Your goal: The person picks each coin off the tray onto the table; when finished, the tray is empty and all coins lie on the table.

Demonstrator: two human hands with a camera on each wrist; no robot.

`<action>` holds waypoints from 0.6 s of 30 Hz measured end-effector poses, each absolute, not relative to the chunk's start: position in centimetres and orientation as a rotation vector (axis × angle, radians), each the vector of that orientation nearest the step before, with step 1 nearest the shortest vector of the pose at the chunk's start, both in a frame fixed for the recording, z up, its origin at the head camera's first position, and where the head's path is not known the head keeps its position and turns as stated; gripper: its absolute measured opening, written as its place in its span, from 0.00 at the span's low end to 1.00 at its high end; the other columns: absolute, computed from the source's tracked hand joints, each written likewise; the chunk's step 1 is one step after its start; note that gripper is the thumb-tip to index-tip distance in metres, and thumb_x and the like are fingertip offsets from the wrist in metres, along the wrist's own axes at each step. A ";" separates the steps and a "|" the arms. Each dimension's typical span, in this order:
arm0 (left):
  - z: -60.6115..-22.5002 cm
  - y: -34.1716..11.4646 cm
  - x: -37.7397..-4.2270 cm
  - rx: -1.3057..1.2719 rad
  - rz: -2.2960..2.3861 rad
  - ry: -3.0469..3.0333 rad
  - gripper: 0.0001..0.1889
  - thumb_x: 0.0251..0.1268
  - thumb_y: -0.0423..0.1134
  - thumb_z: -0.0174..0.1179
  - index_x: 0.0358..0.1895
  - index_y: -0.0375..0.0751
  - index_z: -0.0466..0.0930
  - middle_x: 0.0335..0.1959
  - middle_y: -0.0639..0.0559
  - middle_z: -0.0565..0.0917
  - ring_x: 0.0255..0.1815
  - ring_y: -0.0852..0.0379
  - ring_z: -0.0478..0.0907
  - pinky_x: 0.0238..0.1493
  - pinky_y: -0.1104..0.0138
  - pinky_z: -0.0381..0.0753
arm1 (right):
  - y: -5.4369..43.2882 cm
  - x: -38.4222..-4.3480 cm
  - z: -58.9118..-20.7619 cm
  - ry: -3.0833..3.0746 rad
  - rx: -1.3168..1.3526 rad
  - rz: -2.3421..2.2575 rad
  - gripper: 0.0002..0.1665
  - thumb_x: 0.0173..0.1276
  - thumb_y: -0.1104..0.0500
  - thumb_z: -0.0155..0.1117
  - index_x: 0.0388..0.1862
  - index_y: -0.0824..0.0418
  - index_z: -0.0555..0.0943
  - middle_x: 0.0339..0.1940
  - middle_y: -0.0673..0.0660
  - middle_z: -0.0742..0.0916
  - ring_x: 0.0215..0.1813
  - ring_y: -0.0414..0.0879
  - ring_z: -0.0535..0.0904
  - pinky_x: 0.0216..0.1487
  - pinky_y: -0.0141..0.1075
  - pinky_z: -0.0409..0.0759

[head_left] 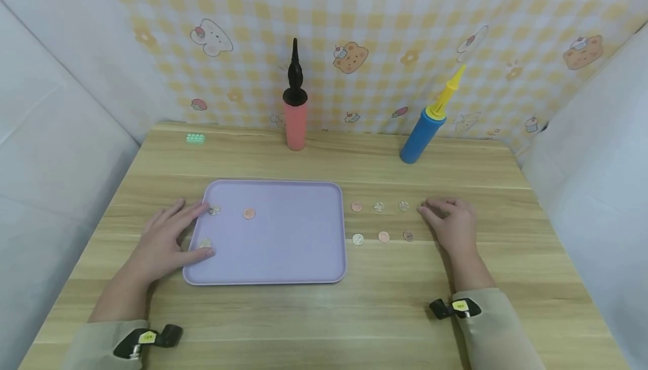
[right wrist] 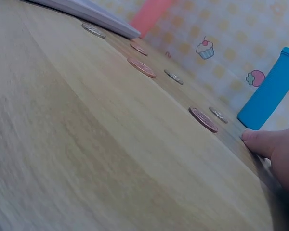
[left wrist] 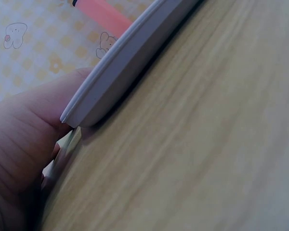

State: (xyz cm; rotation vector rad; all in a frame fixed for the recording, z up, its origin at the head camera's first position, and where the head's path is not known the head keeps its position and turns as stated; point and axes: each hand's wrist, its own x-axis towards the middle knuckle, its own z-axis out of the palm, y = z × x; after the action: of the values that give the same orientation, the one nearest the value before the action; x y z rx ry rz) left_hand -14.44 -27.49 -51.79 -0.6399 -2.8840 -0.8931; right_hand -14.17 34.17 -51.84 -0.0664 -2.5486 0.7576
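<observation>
A lilac tray (head_left: 273, 246) lies on the wooden table. My left hand (head_left: 164, 240) rests at the tray's left edge with fingers spread. Its thumb lies over the rim near a silver coin (head_left: 205, 243), and a fingertip touches or nearly touches another silver coin (head_left: 214, 210). A copper coin (head_left: 249, 213) sits farther in on the tray. Right of the tray, several coins lie in two rows, among them a copper coin (head_left: 383, 237) and a silver coin (head_left: 403, 206). Beside the rows, my right hand (head_left: 453, 224) rests loosely bent on the table, with nothing visible in it.
Behind the tray stands a pink pump (head_left: 296, 125) with a black nozzle. A blue pump (head_left: 422, 136) with a yellow nozzle leans toward the patterned cloth (head_left: 374, 21) at the back right. At the far left corner lies a small green toy brick (head_left: 195, 138).
</observation>
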 end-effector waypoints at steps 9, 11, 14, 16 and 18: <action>-51.8 -27.5 -14.4 -0.644 -0.909 -2.879 0.53 0.52 0.55 0.83 0.82 0.50 0.67 0.78 0.35 0.71 0.82 0.23 0.53 0.80 0.31 0.37 | 33.8 -13.8 -51.5 -2.587 -0.067 0.802 0.14 0.67 0.62 0.79 0.48 0.69 0.91 0.45 0.70 0.87 0.51 0.65 0.76 0.58 0.58 0.67; -51.8 -27.5 -14.4 -0.644 -0.912 -2.878 0.53 0.52 0.55 0.83 0.82 0.50 0.67 0.78 0.34 0.71 0.82 0.23 0.53 0.80 0.31 0.37 | 33.6 -13.8 -51.4 -2.600 -0.070 0.817 0.14 0.69 0.62 0.77 0.49 0.70 0.90 0.46 0.71 0.85 0.52 0.66 0.75 0.60 0.60 0.66; -51.7 -27.4 -14.4 -0.642 -0.914 -2.878 0.53 0.52 0.55 0.83 0.82 0.49 0.68 0.78 0.34 0.71 0.82 0.23 0.53 0.80 0.31 0.37 | 33.4 -13.7 -51.3 -2.609 -0.069 0.815 0.15 0.72 0.62 0.74 0.51 0.71 0.90 0.47 0.72 0.84 0.54 0.68 0.74 0.63 0.61 0.64; -51.6 -27.4 -14.3 -0.639 -0.911 -2.879 0.53 0.51 0.55 0.83 0.82 0.49 0.68 0.78 0.34 0.71 0.82 0.23 0.53 0.80 0.31 0.37 | 33.3 -13.7 -51.4 -2.611 -0.081 0.806 0.15 0.72 0.61 0.73 0.52 0.71 0.90 0.48 0.72 0.84 0.55 0.68 0.74 0.62 0.61 0.65; -51.6 -27.4 -14.3 -0.636 -0.911 -2.881 0.53 0.51 0.55 0.83 0.82 0.49 0.68 0.78 0.35 0.72 0.82 0.23 0.53 0.80 0.31 0.37 | 33.2 -13.7 -51.4 -2.609 -0.101 0.794 0.15 0.72 0.61 0.73 0.52 0.70 0.90 0.48 0.71 0.84 0.56 0.68 0.73 0.61 0.61 0.66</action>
State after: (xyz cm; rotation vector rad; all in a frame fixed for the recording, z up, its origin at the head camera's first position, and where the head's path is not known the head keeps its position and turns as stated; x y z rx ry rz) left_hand -14.32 -27.42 -51.55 -0.6357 -2.8806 -0.9114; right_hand -13.75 33.18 -51.44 -0.1009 -2.6093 0.7943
